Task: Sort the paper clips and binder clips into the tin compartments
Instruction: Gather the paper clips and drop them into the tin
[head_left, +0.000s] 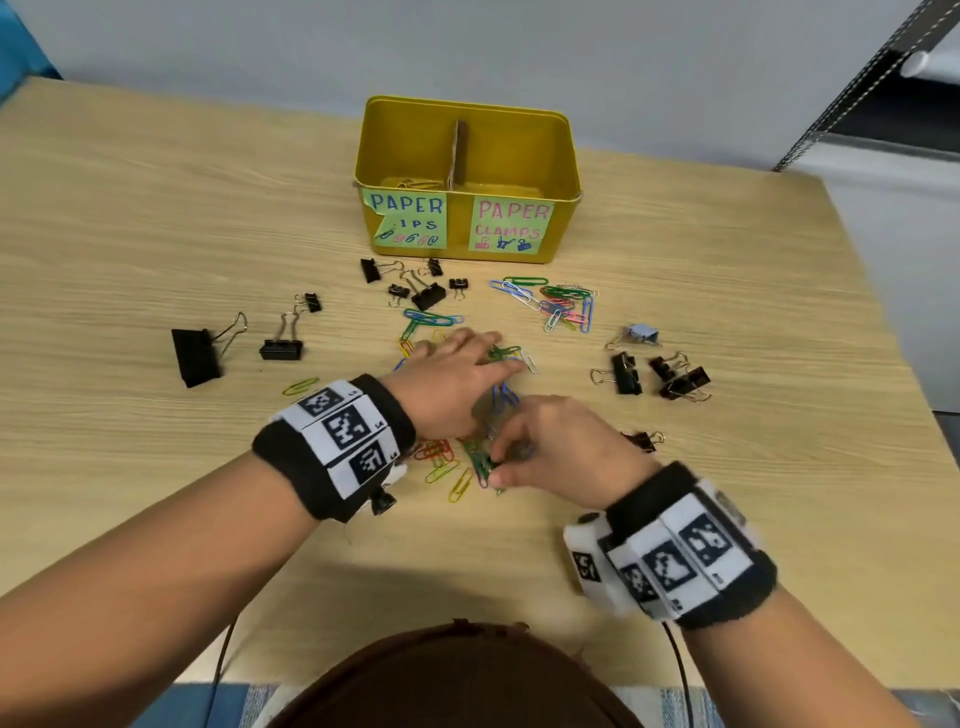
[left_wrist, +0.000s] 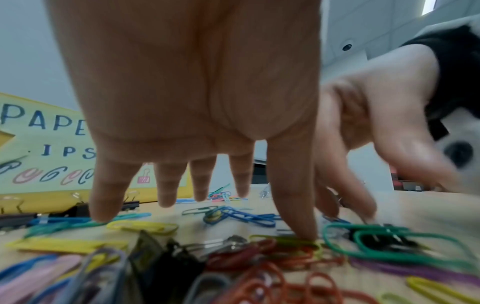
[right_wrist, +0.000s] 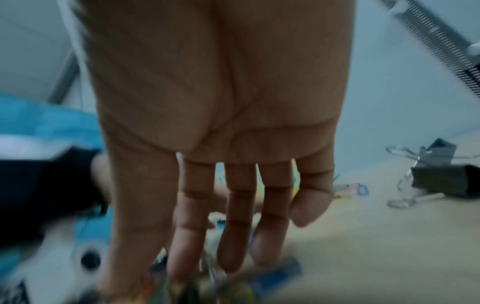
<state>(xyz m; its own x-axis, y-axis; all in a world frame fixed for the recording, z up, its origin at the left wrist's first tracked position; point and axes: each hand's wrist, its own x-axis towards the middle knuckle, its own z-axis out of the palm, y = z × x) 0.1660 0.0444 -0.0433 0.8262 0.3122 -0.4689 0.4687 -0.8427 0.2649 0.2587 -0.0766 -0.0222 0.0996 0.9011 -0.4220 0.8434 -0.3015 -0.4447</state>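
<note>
The yellow tin (head_left: 467, 111) stands at the back of the table, its cardboard divider splitting it into a left side labelled for paper clips and a right side labelled PAPER CLAMPS. A few paper clips (head_left: 413, 183) lie in the left side. My left hand (head_left: 457, 374) hovers spread over the middle heap of coloured paper clips (head_left: 441, 462), fingers straight, thumb tip (left_wrist: 303, 232) touching the clips. My right hand (head_left: 550, 447) reaches into the same heap. Its fingertips (left_wrist: 369, 216) touch green clips (left_wrist: 389, 242) around a small black binder clip; in the right wrist view they are blurred.
Black binder clips lie at the left (head_left: 195, 356), before the tin (head_left: 426, 296) and at the right (head_left: 675, 382), with a pale blue one (head_left: 641, 332). More paper clips (head_left: 561, 304) sit right of centre. A metal rack (head_left: 857, 93) stands at the far right.
</note>
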